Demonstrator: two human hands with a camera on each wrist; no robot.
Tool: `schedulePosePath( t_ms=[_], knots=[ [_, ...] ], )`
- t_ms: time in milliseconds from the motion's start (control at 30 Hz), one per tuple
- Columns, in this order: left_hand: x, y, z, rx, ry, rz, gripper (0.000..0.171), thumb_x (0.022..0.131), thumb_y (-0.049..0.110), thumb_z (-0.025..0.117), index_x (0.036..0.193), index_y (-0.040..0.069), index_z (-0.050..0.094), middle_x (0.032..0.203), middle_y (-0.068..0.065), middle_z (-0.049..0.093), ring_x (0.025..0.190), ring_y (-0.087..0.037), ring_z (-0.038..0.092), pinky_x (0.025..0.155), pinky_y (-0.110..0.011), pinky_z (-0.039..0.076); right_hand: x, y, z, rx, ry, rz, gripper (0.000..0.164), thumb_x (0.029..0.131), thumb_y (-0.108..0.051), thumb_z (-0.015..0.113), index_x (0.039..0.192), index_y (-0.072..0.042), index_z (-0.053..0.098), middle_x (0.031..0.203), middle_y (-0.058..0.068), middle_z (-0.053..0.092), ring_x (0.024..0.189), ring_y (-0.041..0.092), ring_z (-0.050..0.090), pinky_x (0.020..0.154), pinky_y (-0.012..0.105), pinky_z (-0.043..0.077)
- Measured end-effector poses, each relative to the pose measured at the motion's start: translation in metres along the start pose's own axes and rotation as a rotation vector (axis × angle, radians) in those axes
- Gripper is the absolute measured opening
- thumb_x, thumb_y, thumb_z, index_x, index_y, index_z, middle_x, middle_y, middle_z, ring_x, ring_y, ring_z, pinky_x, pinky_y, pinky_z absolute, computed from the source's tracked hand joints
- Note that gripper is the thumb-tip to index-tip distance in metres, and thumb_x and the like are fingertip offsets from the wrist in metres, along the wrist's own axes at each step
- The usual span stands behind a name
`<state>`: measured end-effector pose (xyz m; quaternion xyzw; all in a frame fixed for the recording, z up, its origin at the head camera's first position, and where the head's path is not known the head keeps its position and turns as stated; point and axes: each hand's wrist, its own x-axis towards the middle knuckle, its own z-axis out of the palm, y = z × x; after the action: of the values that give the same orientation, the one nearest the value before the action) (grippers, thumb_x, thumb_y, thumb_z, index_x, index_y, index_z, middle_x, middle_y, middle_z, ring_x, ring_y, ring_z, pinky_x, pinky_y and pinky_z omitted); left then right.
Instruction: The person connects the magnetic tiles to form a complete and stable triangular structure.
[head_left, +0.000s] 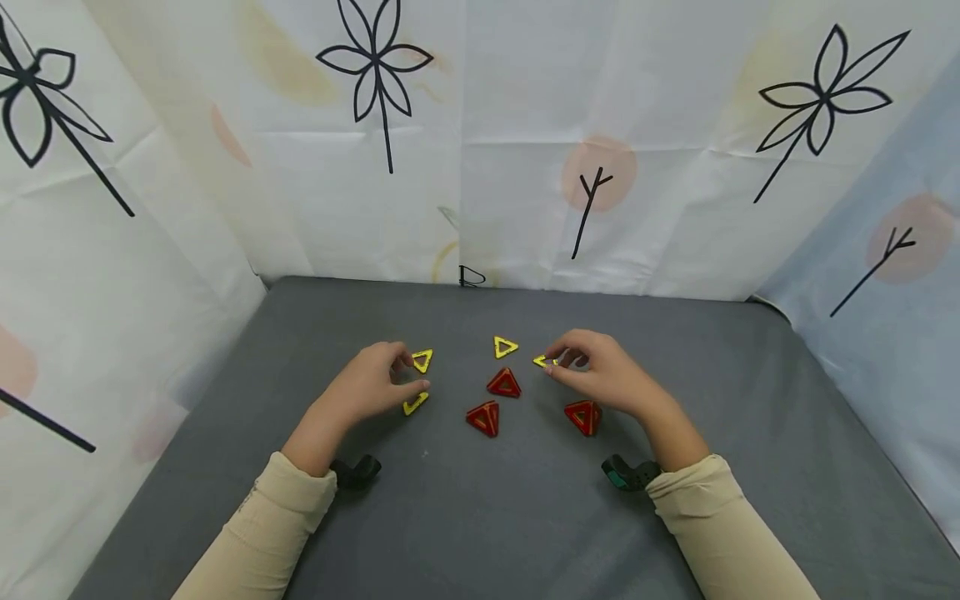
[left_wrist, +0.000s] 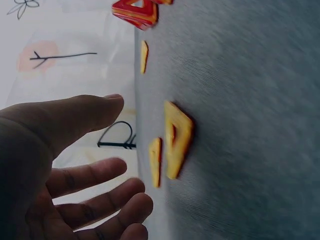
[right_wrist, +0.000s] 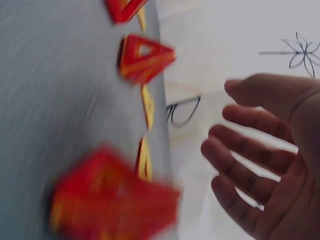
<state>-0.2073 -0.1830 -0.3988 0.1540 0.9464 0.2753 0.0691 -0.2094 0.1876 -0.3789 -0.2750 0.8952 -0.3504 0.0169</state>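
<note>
My left hand (head_left: 372,381) hovers at the left, thumb and fingers apart with nothing between them. Beside its fingertips lies one yellow hollow triangle (head_left: 428,361); a second yellow triangle (head_left: 415,406), partly covered by the thumb, is nearer. The left wrist view shows a yellow triangle (left_wrist: 184,140) flat on the cloth, clear of the fingers. At the right, my right hand (head_left: 600,367) has its fingers loosely bent above a yellow triangle (head_left: 540,361), partly hidden. In the right wrist view that hand is empty, and a blurred red triangular pyramid (right_wrist: 115,207) sits close to the camera.
Another yellow triangle (head_left: 506,353) lies between the hands at the back. Red triangular pyramids stand at the middle (head_left: 504,382), slightly nearer (head_left: 483,418) and below the right hand (head_left: 583,417). Grey cloth (head_left: 480,517) covers the table, with a patterned white curtain (head_left: 517,208) behind.
</note>
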Motion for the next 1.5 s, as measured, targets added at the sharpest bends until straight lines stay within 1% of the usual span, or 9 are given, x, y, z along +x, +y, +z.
schedulePosePath(
  t_ms=[200, 333, 500, 567, 667, 867, 967, 1167, 1500],
  knots=[
    [0.001, -0.003, 0.001, 0.017, -0.08, -0.058, 0.06, 0.092, 0.041, 0.083, 0.13, 0.001, 0.061, 0.102, -0.012, 0.064, 0.085, -0.021, 0.057, 0.074, -0.038, 0.049, 0.036, -0.012, 0.021, 0.021, -0.015, 0.125, 0.039, 0.104, -0.025, 0.07, 0.134, -0.001, 0.067, 0.135, 0.02, 0.067, 0.118, 0.036, 0.068, 0.097, 0.054, 0.056],
    [0.001, -0.002, 0.004, 0.013, -0.116, -0.096, 0.062, 0.087, 0.042, 0.088, 0.129, 0.003, 0.064, 0.101, -0.009, 0.065, 0.085, -0.02, 0.06, 0.076, -0.039, 0.051, 0.056, -0.009, 0.034, 0.011, -0.085, 0.206, 0.055, 0.103, -0.029, 0.07, 0.147, 0.001, 0.058, 0.148, 0.024, 0.057, 0.132, 0.041, 0.06, 0.103, 0.056, 0.053],
    [0.001, 0.001, 0.006, 0.004, -0.11, -0.111, 0.059, 0.083, 0.036, 0.092, 0.126, 0.004, 0.069, 0.106, -0.009, 0.069, 0.094, -0.022, 0.065, 0.084, -0.044, 0.055, 0.07, -0.001, 0.047, -0.07, -0.182, 0.211, 0.071, 0.102, -0.036, 0.071, 0.158, 0.0, 0.046, 0.162, 0.028, 0.04, 0.149, 0.048, 0.042, 0.116, 0.063, 0.041],
    [0.001, 0.002, 0.008, -0.006, -0.108, -0.092, 0.052, 0.083, 0.031, 0.092, 0.121, 0.003, 0.071, 0.107, -0.01, 0.07, 0.095, -0.022, 0.065, 0.087, -0.045, 0.056, 0.074, -0.001, 0.052, -0.106, -0.185, 0.22, 0.073, 0.101, -0.037, 0.071, 0.158, 0.0, 0.045, 0.161, 0.029, 0.041, 0.147, 0.048, 0.043, 0.115, 0.062, 0.042],
    [0.002, 0.002, 0.01, -0.026, -0.109, -0.048, 0.042, 0.085, 0.025, 0.091, 0.116, 0.004, 0.072, 0.107, -0.01, 0.071, 0.093, -0.021, 0.065, 0.086, -0.044, 0.056, 0.077, -0.002, 0.058, -0.148, -0.139, 0.271, 0.071, 0.1, -0.039, 0.071, 0.155, 0.001, 0.05, 0.154, 0.028, 0.048, 0.139, 0.047, 0.049, 0.109, 0.058, 0.047],
    [0.002, -0.001, 0.01, -0.091, -0.071, 0.016, 0.036, 0.086, 0.013, 0.089, 0.117, 0.006, 0.073, 0.113, -0.009, 0.071, 0.092, -0.019, 0.063, 0.083, -0.041, 0.056, 0.081, -0.007, 0.063, -0.184, -0.038, 0.403, 0.061, 0.094, -0.042, 0.078, 0.14, -0.003, 0.066, 0.135, 0.022, 0.056, 0.118, 0.038, 0.052, 0.091, 0.05, 0.05],
    [0.002, -0.004, 0.009, -0.093, -0.054, 0.018, 0.038, 0.085, 0.014, 0.09, 0.118, 0.007, 0.072, 0.112, -0.008, 0.07, 0.093, -0.019, 0.064, 0.084, -0.041, 0.056, 0.082, -0.007, 0.061, -0.179, -0.05, 0.411, 0.057, 0.093, -0.039, 0.081, 0.137, -0.005, 0.069, 0.135, 0.021, 0.056, 0.119, 0.038, 0.054, 0.093, 0.05, 0.052],
    [0.002, -0.008, 0.01, -0.062, -0.07, -0.011, 0.038, 0.087, 0.023, 0.09, 0.117, 0.009, 0.072, 0.11, -0.006, 0.07, 0.092, -0.018, 0.063, 0.085, -0.041, 0.056, 0.086, -0.006, 0.056, -0.104, -0.092, 0.378, 0.049, 0.095, -0.031, 0.08, 0.132, -0.002, 0.069, 0.135, 0.026, 0.063, 0.116, 0.038, 0.064, 0.095, 0.05, 0.055],
    [0.002, -0.008, 0.012, -0.058, -0.064, -0.039, 0.034, 0.088, 0.023, 0.089, 0.114, 0.008, 0.073, 0.106, -0.006, 0.071, 0.091, -0.016, 0.066, 0.084, -0.04, 0.057, 0.091, -0.002, 0.061, -0.045, -0.081, 0.428, 0.045, 0.094, -0.028, 0.081, 0.128, -0.001, 0.071, 0.133, 0.025, 0.067, 0.11, 0.036, 0.067, 0.091, 0.048, 0.057]
  ],
)
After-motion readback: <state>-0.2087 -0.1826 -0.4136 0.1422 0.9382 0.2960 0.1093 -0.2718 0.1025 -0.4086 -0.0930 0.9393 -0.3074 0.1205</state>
